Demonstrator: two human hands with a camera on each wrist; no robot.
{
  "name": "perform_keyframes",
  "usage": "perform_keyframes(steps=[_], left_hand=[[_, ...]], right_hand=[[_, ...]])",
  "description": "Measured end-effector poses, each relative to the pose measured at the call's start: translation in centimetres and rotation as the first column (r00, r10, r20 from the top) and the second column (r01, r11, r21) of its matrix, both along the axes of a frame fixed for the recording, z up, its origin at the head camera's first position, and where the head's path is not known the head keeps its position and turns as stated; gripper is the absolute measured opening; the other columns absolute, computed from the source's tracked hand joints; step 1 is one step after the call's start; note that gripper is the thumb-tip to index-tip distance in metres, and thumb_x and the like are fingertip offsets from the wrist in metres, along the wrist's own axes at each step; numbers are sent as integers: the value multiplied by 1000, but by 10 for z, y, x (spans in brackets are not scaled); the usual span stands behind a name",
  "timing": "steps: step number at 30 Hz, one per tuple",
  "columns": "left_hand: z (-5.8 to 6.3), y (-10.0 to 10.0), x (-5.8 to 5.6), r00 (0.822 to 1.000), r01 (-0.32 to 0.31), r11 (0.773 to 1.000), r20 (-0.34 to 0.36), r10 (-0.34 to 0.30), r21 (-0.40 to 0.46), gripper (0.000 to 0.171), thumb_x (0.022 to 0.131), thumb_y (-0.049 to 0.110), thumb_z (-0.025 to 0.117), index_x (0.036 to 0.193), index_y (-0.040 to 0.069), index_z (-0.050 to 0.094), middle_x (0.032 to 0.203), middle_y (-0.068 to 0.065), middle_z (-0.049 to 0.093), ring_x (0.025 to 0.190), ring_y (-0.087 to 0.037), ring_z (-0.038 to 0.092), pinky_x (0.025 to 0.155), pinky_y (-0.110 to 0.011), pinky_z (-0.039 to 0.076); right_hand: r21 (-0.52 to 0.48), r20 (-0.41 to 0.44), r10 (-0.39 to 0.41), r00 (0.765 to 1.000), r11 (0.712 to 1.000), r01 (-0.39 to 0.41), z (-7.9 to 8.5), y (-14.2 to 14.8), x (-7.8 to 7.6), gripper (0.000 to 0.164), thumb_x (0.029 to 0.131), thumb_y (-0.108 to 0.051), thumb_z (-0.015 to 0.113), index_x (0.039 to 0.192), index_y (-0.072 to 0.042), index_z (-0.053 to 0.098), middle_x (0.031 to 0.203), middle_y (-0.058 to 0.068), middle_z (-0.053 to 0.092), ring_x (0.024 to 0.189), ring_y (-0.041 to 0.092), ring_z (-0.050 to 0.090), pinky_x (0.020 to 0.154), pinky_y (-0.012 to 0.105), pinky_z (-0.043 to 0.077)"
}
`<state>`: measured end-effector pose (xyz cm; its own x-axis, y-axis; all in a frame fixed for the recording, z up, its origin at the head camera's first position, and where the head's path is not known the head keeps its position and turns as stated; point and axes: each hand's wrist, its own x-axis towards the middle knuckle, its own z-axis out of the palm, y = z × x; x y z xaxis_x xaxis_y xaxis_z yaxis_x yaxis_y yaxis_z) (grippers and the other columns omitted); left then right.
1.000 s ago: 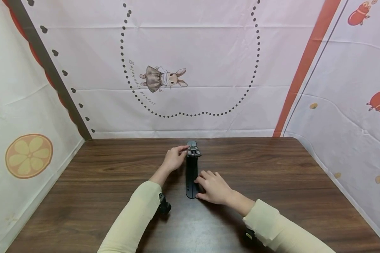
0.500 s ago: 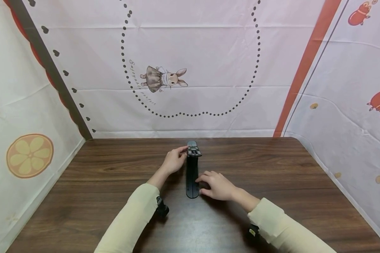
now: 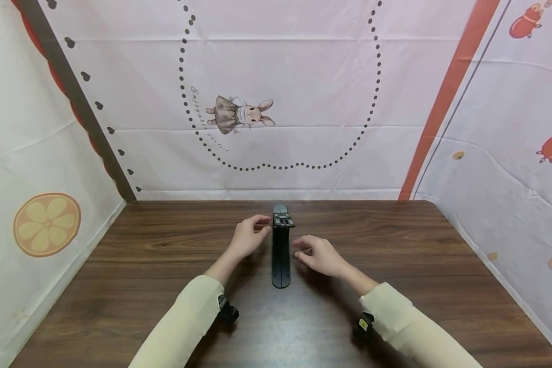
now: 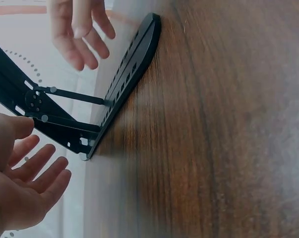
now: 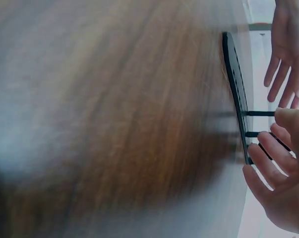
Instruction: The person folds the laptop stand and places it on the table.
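Observation:
A black folding stand [image 3: 281, 263] rises from the middle of the table. In the left wrist view, its long slotted base [image 4: 134, 62] lies on the wood, and a raised arm [image 4: 10, 82] tilts up from one end, braced by two thin struts [image 4: 72, 95]. My left hand [image 3: 248, 237] hovers just left of the stand's top, fingers loosely bent. On the other side, my right hand [image 3: 321, 256] hangs beside the stand with its fingers relaxed. Neither hand holds anything; the right wrist view shows the fingers [image 5: 273, 168] spread near the base.
Dark wood-grain table [image 3: 175, 225] extends around the stand. White printed cloth [image 3: 303, 102] hangs behind it and along both sides. Small black cameras [image 3: 227, 313] sit at the wrists, below the pale sleeves [image 3: 184, 317].
My right hand has let go of the stand's base and drawn away, up and to the right. My left hand has slipped off the upper part, slightly left. The stand stays standing.

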<state>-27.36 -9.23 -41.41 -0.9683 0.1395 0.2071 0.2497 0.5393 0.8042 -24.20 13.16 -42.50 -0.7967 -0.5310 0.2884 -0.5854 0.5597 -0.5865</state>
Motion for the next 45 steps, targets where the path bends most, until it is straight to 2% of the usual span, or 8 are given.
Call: perform_keyframes(steps=[9,16,22,30,35,45], left_hand=[[-1,3,6,999,-52,996,-1,52,73,26,85,16,66,110,9,64,103,-4,67,92,-20,64,78,-33,52],[-12,9,5,995,-96,985,19,95,141,21,83,19,68,103,12,66,99,-2,69,88,-17,65,75,-30,52],[-19,13,3,992,-124,973,42,118,195,18,82,16,69,99,12,68,96,-3,69,86,-17,66,72,-30,53],[-24,17,-2,989,-143,974,53,136,175,16,81,17,71,97,13,68,95,-2,69,88,-17,66,75,-31,52],[-24,20,-3,989,-140,978,63,132,156,15,82,16,69,96,12,68,94,-3,69,87,-18,65,75,-32,52],[-26,23,-6,990,-138,983,37,135,122,10,83,15,68,93,11,69,91,-3,69,85,-18,65,74,-32,53]], right_hand=[[-116,55,-135,989,983,141,-3,-5,-14,26,88,-9,61,113,0,60,107,13,66,95,25,64,80,40,52],[-165,132,-230,964,954,250,-7,-15,-24,28,88,-12,62,114,-3,60,106,10,67,94,24,65,80,38,52],[-185,171,-254,952,941,284,-10,-22,-28,22,88,-14,62,109,-7,62,106,10,67,95,25,65,82,39,51],[-174,195,-282,939,933,316,-7,-31,-31,18,88,-16,62,105,-13,64,103,7,68,97,24,64,84,41,50],[-179,175,-287,942,931,317,-7,-36,-34,14,88,-15,62,101,-13,65,100,7,69,95,22,65,83,39,51],[-159,135,-315,940,929,334,-8,-37,-37,11,88,-10,59,95,-13,67,94,3,71,89,18,66,75,35,52]])
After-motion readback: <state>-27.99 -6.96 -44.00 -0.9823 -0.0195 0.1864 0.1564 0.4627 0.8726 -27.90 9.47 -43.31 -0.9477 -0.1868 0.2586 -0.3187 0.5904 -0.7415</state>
